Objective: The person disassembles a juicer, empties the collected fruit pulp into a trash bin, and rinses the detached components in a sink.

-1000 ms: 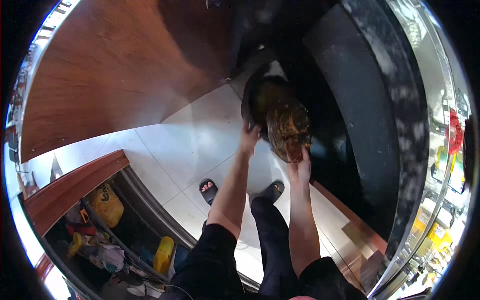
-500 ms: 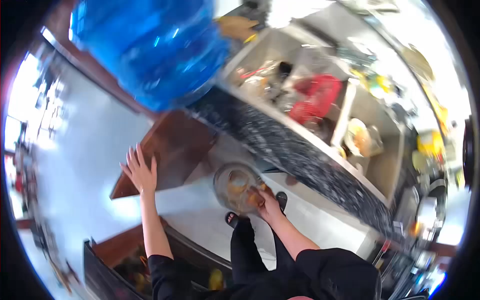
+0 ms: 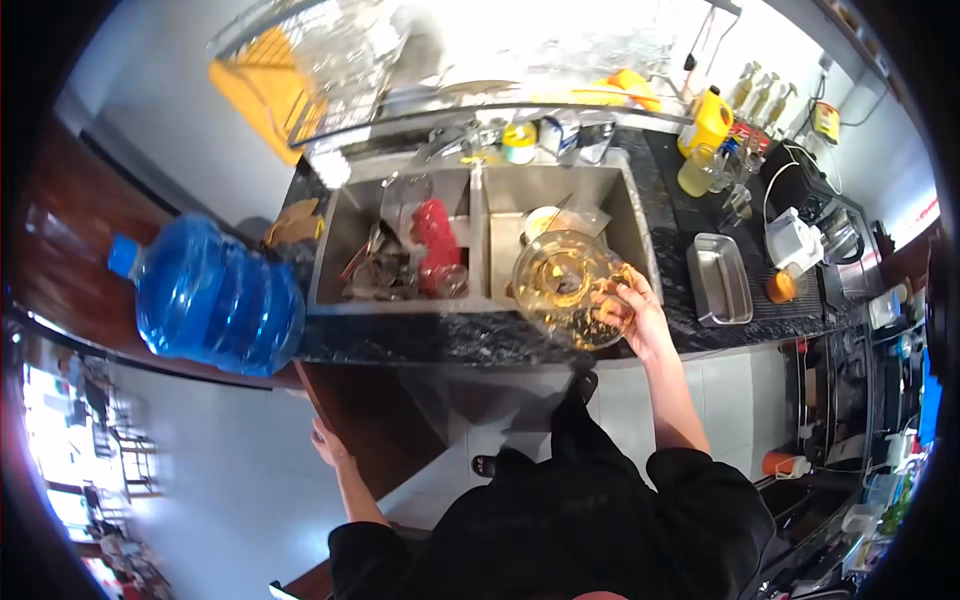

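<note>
My right hand [image 3: 632, 312] grips the edge of a round transparent bowl [image 3: 567, 285] smeared with brown and yellow food bits. The bowl hangs over the front rim of the right sink basin [image 3: 505, 240]. Below the counter on the left, my left hand [image 3: 330, 443] is beside the edge of a brown wooden cabinet door [image 3: 375, 425]; its fingers are small and partly hidden. A small round dish [image 3: 541, 222] with food lies in the right basin, behind the bowl. The left basin [image 3: 345, 215] holds a red item [image 3: 435, 238] and clear containers.
A big blue water bottle [image 3: 215, 300] lies at the counter's left end. Right of the sink are a metal tray [image 3: 720, 280], a yellow jug [image 3: 708, 125] and a white appliance [image 3: 793, 238]. A dish rack [image 3: 320, 75] stands behind the sink.
The bowl in my right hand has risen from low inside the dark cabinet to above the sink edge. My left hand has moved from beside the bowl to the cabinet door. The view has turned toward the counter.
</note>
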A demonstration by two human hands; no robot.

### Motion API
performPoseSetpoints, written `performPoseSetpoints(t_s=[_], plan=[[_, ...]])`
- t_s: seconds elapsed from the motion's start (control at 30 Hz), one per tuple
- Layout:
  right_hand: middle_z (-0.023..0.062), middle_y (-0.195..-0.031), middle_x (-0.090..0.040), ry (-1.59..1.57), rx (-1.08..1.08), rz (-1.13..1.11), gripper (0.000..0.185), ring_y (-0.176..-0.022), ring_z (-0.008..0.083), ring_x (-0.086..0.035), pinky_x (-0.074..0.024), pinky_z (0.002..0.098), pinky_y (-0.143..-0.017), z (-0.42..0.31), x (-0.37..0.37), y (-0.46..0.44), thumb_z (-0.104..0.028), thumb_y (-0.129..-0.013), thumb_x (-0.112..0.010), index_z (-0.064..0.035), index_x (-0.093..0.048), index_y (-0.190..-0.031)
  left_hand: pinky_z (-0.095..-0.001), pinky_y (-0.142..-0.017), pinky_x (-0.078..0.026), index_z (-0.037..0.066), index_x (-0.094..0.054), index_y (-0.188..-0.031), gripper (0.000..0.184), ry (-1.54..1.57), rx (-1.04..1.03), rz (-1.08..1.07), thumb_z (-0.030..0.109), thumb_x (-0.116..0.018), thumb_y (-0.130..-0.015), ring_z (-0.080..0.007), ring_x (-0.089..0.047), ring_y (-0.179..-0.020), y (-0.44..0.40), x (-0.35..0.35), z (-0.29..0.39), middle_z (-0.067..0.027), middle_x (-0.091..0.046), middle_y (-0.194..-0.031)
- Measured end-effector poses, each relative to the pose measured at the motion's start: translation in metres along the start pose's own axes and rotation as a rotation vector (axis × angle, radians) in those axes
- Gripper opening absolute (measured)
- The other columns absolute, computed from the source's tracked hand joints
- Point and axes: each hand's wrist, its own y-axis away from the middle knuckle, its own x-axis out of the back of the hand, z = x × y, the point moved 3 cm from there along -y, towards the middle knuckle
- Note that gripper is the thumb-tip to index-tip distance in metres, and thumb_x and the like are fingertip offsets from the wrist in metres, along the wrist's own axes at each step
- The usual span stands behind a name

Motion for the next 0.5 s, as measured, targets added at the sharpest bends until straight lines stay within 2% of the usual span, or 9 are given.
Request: performPoseSetpoints(t_s=[0.13, 0.17, 0.23, 0.27, 0.3, 0.33, 0.37, 0.43, 0.5], plan=[[0.0144, -0.103, -0.060, -0.050, 0.169, 0.139, 0.040, -0.082, 0.0249, -0.065, -0.0568, 0.0328, -0.059, -0.024, 0.072, -0.062, 0.000, -0.085, -0.049, -0.0107, -0.041, -0.122, -0.0346, -0.089, -0.041, -0.004, -0.045, -0.123, 0.059, 0.175, -0.085, 0.515, 0.040, -0.052, -0.083, -0.0312, -0.054, -0.098, 0.090, -0.050, 0.059, -0.0218, -0.055, -0.110], [0.0144, -0.103, -0.060, -0.042, 0.168, 0.128, 0.040, -0.082, 0.0249, -0.065, -0.0568, 0.0328, -0.059, -0.026, 0.085, -0.081, 0.000, -0.085, -0.049, -0.0107, -0.041, -0.122, -0.0346, -0.089, -0.041, -0.004, -0.045, -0.123, 0.059, 0.183, -0.075, 0.520, 0.040, -0.052, -0.083, -0.0312, -0.054, -0.098, 0.121, -0.063, 0.087, -0.0218, -0.055, -0.110], [0.0121, -0.097, -0.060, -0.106, 0.091, 0.200, 0.041, -0.073, 0.0226, -0.064, -0.0553, 0.0313, -0.054, -0.016, 0.113, -0.121, 0.003, -0.083, -0.048, -0.0110, -0.042, -0.121, -0.0321, -0.087, -0.041, -0.006, -0.047, -0.118, 0.044, 0.435, -0.598, 0.150, 0.019, -0.053, -0.082, -0.0277, -0.054, -0.092, 0.170, -0.104, 0.174, -0.0218, -0.055, -0.108], [0.0115, -0.095, -0.060, -0.101, 0.056, 0.234, 0.041, -0.069, 0.0213, -0.062, -0.0541, 0.0312, -0.053, -0.001, 0.135, -0.148, 0.004, -0.082, -0.048, -0.0111, -0.042, -0.120, -0.0304, -0.084, -0.041, -0.006, -0.048, -0.114, 0.037, 0.356, -0.732, 0.253, 0.007, -0.053, -0.080, -0.0251, -0.054, -0.085, 0.185, -0.141, 0.197, -0.0193, -0.057, -0.103], [0.0109, -0.092, -0.059, -0.097, 0.022, 0.267, 0.041, -0.065, 0.0199, -0.061, -0.0530, 0.0311, -0.051, 0.013, 0.151, -0.173, 0.005, -0.082, -0.047, -0.0113, -0.043, -0.119, -0.0302, -0.084, -0.040, -0.005, -0.049, -0.113, 0.035, 0.164, -0.632, -0.127, 0.009, -0.052, -0.082, -0.0245, -0.053, -0.087, 0.215, -0.156, 0.250, -0.0168, -0.056, -0.100], [0.0109, -0.092, -0.059, -0.096, 0.012, 0.258, 0.041, -0.065, 0.0199, -0.061, -0.0530, 0.0311, -0.051, 0.017, 0.158, -0.187, 0.005, -0.082, -0.047, -0.0113, -0.043, -0.119, -0.0299, -0.086, -0.039, -0.002, -0.049, -0.115, 0.034, 0.220, -0.678, -0.119, 0.010, -0.051, -0.083, -0.0235, -0.051, -0.091, 0.238, -0.192, 0.277, -0.0136, -0.056, -0.101], [0.0109, -0.092, -0.059, -0.085, -0.019, 0.260, 0.041, -0.064, 0.0195, -0.060, -0.0516, 0.0306, -0.050, 0.021, 0.164, -0.200, 0.005, -0.082, -0.047, -0.0110, -0.043, -0.119, -0.0296, -0.088, -0.037, 0.001, -0.048, -0.119, 0.036, 0.460, -0.774, -0.272, 0.011, -0.051, -0.084, -0.0233, -0.049, -0.097, 0.247, -0.233, 0.293, -0.0117, -0.054, -0.110], [0.0110, -0.090, -0.058, -0.059, -0.078, 0.266, 0.040, -0.062, 0.0186, -0.058, -0.0488, 0.0296, -0.048, 0.027, 0.172, -0.221, 0.005, -0.082, -0.047, -0.0105, -0.044, -0.119, -0.0316, -0.093, -0.037, 0.005, -0.043, -0.128, 0.041, 0.875, -0.551, -0.751, 0.017, -0.049, -0.089, -0.0206, -0.049, -0.107, 0.262, -0.308, 0.321, -0.0080, -0.049, -0.123], [0.0110, -0.089, -0.057, -0.041, -0.136, 0.274, 0.039, -0.060, 0.0177, -0.057, -0.0460, 0.0286, -0.046, 0.037, 0.173, -0.235, 0.004, -0.081, -0.047, -0.0101, -0.045, -0.118, -0.0337, -0.094, -0.038, 0.007, -0.039, -0.132, 0.044, 0.868, -0.348, -1.017, 0.018, -0.049, -0.090, -0.0222, -0.046, -0.114, 0.291, -0.340, 0.375, -0.0086, -0.047, -0.127]])
